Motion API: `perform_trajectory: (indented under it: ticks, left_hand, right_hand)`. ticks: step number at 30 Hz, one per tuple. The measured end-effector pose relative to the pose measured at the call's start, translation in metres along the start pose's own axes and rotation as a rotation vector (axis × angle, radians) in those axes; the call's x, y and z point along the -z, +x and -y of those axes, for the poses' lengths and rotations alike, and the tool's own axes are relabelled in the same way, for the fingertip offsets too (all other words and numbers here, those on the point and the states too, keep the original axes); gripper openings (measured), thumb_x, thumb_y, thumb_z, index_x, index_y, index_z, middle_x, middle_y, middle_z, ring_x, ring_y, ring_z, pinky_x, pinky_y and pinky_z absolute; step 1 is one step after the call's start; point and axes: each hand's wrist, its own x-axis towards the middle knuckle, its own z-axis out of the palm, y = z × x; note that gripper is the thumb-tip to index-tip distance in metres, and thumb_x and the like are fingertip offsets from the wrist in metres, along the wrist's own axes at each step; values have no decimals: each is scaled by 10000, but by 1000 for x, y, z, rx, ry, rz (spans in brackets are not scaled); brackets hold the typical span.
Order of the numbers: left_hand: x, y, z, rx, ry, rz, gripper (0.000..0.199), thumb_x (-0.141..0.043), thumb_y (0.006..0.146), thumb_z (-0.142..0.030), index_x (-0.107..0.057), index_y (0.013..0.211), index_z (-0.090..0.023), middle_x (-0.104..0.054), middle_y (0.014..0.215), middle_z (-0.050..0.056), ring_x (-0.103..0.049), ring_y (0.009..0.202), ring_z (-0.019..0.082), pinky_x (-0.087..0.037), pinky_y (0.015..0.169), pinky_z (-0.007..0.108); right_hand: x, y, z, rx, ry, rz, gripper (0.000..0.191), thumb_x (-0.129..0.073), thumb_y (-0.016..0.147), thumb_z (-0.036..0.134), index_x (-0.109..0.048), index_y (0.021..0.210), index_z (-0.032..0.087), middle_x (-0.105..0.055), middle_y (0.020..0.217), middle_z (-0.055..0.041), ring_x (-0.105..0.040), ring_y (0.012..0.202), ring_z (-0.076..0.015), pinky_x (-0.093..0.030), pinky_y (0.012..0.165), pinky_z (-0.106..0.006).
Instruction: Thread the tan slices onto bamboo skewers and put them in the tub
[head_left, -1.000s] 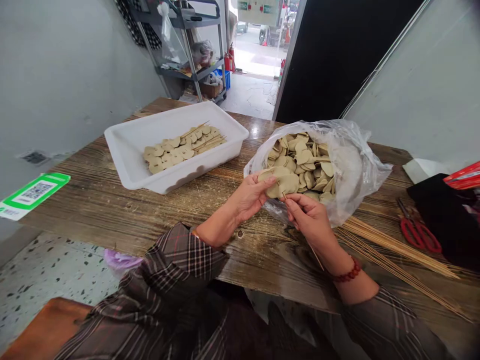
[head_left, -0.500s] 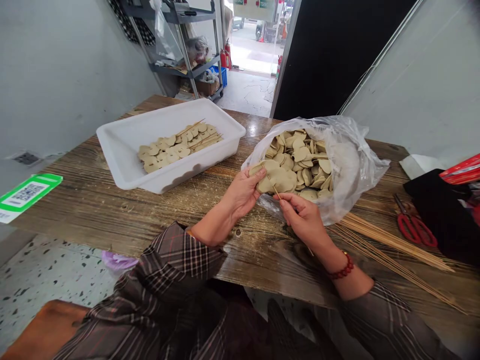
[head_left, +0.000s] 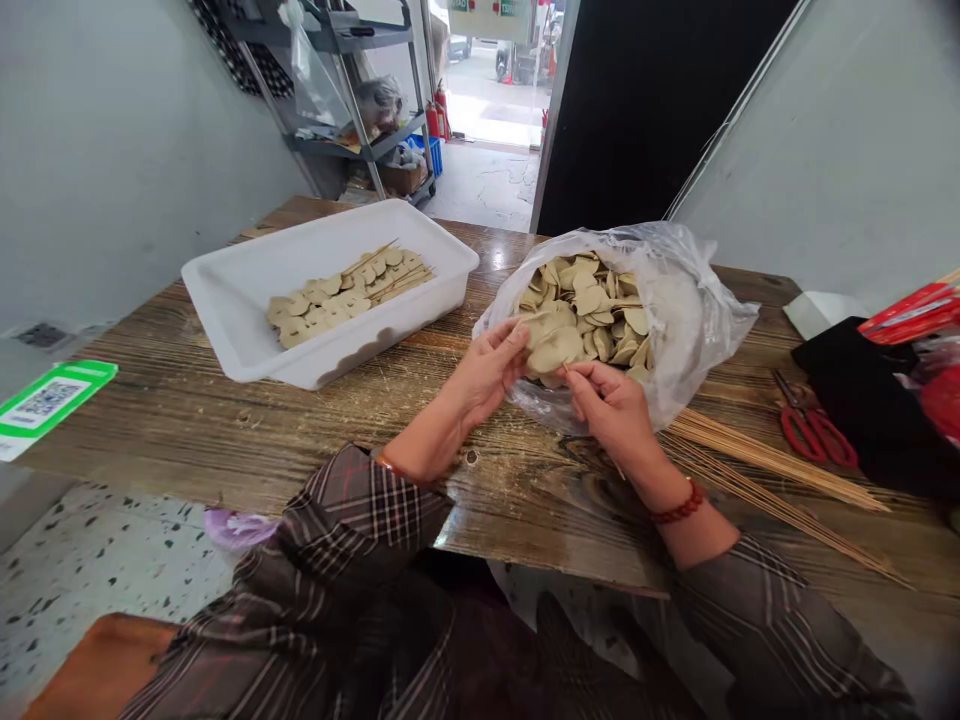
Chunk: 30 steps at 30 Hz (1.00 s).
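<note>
My left hand (head_left: 495,365) is closed on flat beige slices (head_left: 553,340), thumb on top, at the near rim of a clear plastic bag (head_left: 679,300). My right hand (head_left: 609,400) pinches a thin wooden skewer (head_left: 568,370) whose tip end meets the slices; the skewer's other end shows below the wrist. Many more loose beige slices (head_left: 592,290) fill the bag. Left of it, a white plastic tub (head_left: 322,375) holds skewers threaded with the same slices (head_left: 330,305).
Bare wooden skewers (head_left: 780,465) lie on the wooden table (head_left: 360,440) to the right. Red-handled scissors (head_left: 817,435) and a black box (head_left: 862,400) are farther right. A QR code card (head_left: 52,405) lies at the left edge. A shelf cart (head_left: 360,120) stands behind.
The view has shifted slightly, moving the scene left. My right hand has come closer to the slices, and less of the skewer shows between my hands.
</note>
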Motion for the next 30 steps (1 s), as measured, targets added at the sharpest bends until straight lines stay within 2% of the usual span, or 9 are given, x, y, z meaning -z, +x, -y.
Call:
perform_trajectory:
  ticks: [3, 6, 10, 12, 14, 20, 23, 26, 30]
  left_hand:
    - [10, 6, -3, -124, 186, -80, 327, -688, 805, -364, -627, 1049, -156, -709, 928, 59, -674, 786, 132, -530, 768, 278]
    - [15, 12, 2, -294, 626, -119, 251, -634, 831, -320, -653, 1014, -150, -688, 882, 56, -631, 764, 135, -508, 759, 290]
    - [15, 14, 12, -526, 1317, 59, 272, -707, 742, -240, -699, 1002, -160, -665, 983, 90, -589, 935, 220, -465, 877, 380]
    - [16, 14, 14, -602, 1510, 151, 321, -722, 725, -225, -703, 1041, -169, -653, 1076, 108, -563, 1007, 254, -441, 913, 410]
    - [18, 14, 14, -646, 1570, 183, 277, -679, 772, -226, -710, 1042, -175, -655, 1099, 110, -558, 1005, 252, -436, 905, 409]
    - [17, 19, 16, -652, 1334, 114, 194, -551, 869, -242, -727, 832, -171, -707, 964, 78, -602, 935, 206, -424, 910, 377]
    - [13, 18, 15, -533, 1091, -22, 195, -545, 853, -253, -699, 788, -154, -706, 896, 57, -611, 877, 182, -450, 847, 324]
    - [14, 16, 10, -357, 759, -186, 202, -566, 825, -316, -653, 749, -151, -626, 715, 7, -563, 696, 136, -458, 657, 250]
    - [23, 15, -2, -217, 396, -219, 204, -621, 778, -355, -628, 754, -153, -565, 673, -15, -494, 585, 95, -422, 521, 205]
  right_hand:
    - [13, 8, 2, 16, 104, -132, 281, -600, 859, 421, -673, 906, 154, -450, 480, 75, -379, 420, -70, -294, 428, -206]
    - [23, 16, 5, 11, 180, -243, 288, -636, 823, 428, -667, 904, 154, -441, 468, 82, -360, 398, -67, -273, 399, -208]
    - [27, 20, 6, 23, 210, -289, 295, -655, 798, 440, -666, 870, 155, -441, 453, 81, -360, 389, -64, -258, 386, -205]
    - [26, 20, 5, 25, 216, -278, 300, -659, 794, 441, -669, 870, 151, -441, 447, 81, -361, 388, -64, -256, 384, -204]
    - [24, 20, 4, 23, 224, -257, 299, -654, 797, 434, -670, 877, 146, -446, 451, 79, -359, 389, -63, -256, 384, -204]
    - [22, 17, 4, 16, 204, -225, 289, -638, 808, 423, -668, 882, 145, -447, 460, 75, -357, 394, -61, -251, 385, -203]
    - [21, 17, 6, 15, 184, -208, 273, -626, 819, 416, -663, 862, 149, -451, 463, 73, -352, 394, -60, -248, 384, -202]
    - [20, 14, 8, 10, 174, -193, 279, -621, 825, 413, -671, 881, 144, -451, 460, 74, -345, 391, -60, -248, 384, -204]
    - [17, 7, 11, 2, 122, -107, 307, -609, 843, 424, -685, 927, 139, -442, 461, 75, -353, 399, -63, -263, 397, -203]
